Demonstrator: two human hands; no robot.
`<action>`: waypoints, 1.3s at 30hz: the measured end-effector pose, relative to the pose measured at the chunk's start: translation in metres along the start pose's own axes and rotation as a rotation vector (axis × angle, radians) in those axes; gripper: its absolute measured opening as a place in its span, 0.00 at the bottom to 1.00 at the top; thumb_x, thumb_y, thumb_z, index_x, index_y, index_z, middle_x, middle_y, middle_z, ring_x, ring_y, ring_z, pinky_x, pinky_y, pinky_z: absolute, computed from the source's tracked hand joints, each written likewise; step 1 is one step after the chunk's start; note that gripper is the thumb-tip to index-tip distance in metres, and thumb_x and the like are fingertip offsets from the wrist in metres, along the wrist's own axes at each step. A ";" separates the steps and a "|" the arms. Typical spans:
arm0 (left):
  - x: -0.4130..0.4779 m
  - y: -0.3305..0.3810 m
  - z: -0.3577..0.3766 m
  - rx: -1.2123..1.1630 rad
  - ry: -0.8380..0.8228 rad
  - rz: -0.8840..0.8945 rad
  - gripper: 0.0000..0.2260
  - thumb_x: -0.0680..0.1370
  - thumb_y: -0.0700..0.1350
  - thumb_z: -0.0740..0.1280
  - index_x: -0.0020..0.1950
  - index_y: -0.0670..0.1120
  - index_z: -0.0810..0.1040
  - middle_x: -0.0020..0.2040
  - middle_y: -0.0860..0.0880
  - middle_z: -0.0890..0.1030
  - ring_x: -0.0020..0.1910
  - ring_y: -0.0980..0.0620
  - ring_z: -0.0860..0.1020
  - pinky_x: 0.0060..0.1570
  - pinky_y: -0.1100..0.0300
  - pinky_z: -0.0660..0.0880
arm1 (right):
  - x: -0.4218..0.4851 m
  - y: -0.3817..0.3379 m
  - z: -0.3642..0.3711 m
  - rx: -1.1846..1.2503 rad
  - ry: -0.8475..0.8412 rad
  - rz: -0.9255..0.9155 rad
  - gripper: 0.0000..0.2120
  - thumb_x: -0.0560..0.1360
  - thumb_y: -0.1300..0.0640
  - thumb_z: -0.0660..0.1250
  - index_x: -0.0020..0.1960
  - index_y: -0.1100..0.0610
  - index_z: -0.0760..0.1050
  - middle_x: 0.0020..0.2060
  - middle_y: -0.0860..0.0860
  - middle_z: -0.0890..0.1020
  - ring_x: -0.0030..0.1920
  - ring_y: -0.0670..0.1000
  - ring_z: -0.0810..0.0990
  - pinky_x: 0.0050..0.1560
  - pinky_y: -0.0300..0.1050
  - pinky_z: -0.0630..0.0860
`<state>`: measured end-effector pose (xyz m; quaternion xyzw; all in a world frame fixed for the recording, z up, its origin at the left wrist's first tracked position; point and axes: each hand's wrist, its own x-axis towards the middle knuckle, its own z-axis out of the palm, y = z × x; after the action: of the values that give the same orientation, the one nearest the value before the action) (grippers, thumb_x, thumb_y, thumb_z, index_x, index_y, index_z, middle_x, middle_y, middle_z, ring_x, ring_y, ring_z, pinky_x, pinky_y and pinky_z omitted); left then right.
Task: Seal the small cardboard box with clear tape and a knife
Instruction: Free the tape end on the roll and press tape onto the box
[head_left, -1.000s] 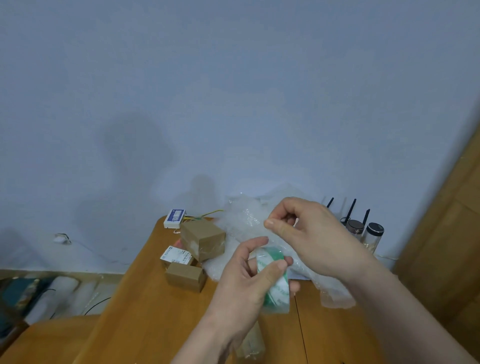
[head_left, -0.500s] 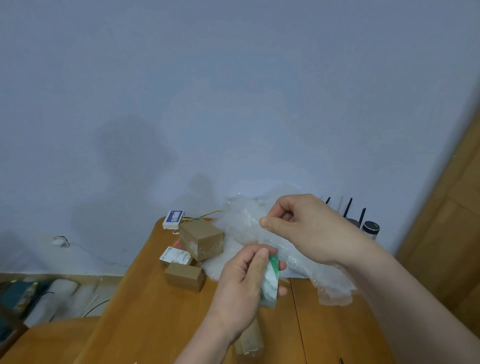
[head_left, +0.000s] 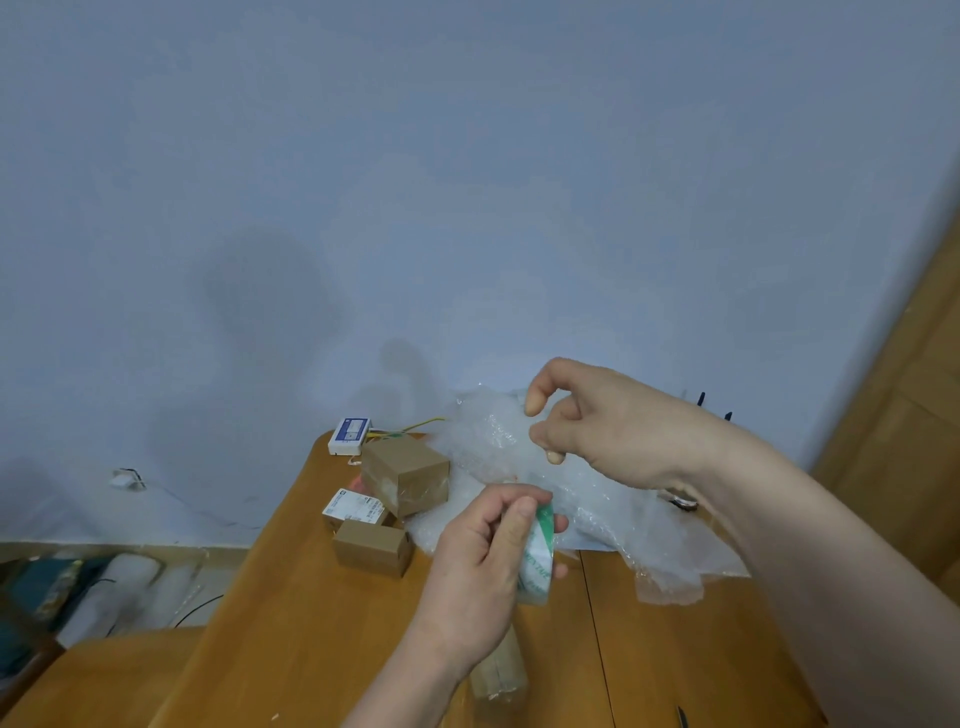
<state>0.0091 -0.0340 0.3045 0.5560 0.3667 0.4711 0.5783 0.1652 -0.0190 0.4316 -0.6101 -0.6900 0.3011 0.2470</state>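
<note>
My left hand (head_left: 478, 571) grips a roll of clear tape (head_left: 537, 558) with a green and white core, held above the wooden table (head_left: 311, 649). My right hand (head_left: 613, 431) is raised above and to the right of the roll, thumb and forefinger curled with a small gap between them. A clear strip between them cannot be made out. A brown cardboard box (head_left: 498, 680) lies on the table under my left wrist, mostly hidden. A thin dark object (head_left: 681, 719) shows at the bottom edge.
Bubble wrap (head_left: 597, 519) is spread behind my hands. Left of it sit a taped cardboard box (head_left: 405, 475), a smaller box (head_left: 371, 548), a labelled box (head_left: 353, 508) and a white and blue device (head_left: 349, 435). The table's left edge drops to the floor.
My right hand has lifted up and to the right, away from the roll, and its pinch has loosened. My left hand has turned the roll edge-on and lowered it slightly.
</note>
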 end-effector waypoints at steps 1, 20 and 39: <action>0.000 0.000 0.000 -0.007 -0.002 0.002 0.10 0.84 0.43 0.62 0.57 0.42 0.82 0.50 0.43 0.87 0.44 0.50 0.87 0.46 0.47 0.86 | 0.000 0.000 -0.001 0.003 -0.016 -0.023 0.05 0.79 0.57 0.67 0.52 0.47 0.77 0.35 0.47 0.83 0.24 0.45 0.67 0.30 0.43 0.66; 0.001 -0.006 -0.007 0.056 0.075 0.029 0.10 0.84 0.43 0.63 0.55 0.46 0.84 0.48 0.50 0.87 0.50 0.46 0.86 0.50 0.40 0.84 | 0.002 -0.011 0.007 -0.504 -0.079 -0.118 0.12 0.79 0.51 0.69 0.62 0.49 0.79 0.43 0.40 0.76 0.45 0.42 0.75 0.40 0.31 0.68; 0.002 -0.009 -0.008 -0.010 0.080 -0.023 0.09 0.84 0.45 0.63 0.56 0.45 0.83 0.49 0.44 0.87 0.43 0.49 0.86 0.49 0.44 0.85 | 0.006 -0.003 0.008 -0.281 -0.046 -0.165 0.02 0.75 0.54 0.75 0.47 0.48 0.85 0.39 0.43 0.87 0.41 0.38 0.83 0.39 0.31 0.78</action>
<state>0.0030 -0.0288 0.2950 0.5297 0.3933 0.4882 0.5713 0.1563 -0.0141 0.4278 -0.5728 -0.7787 0.1942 0.1670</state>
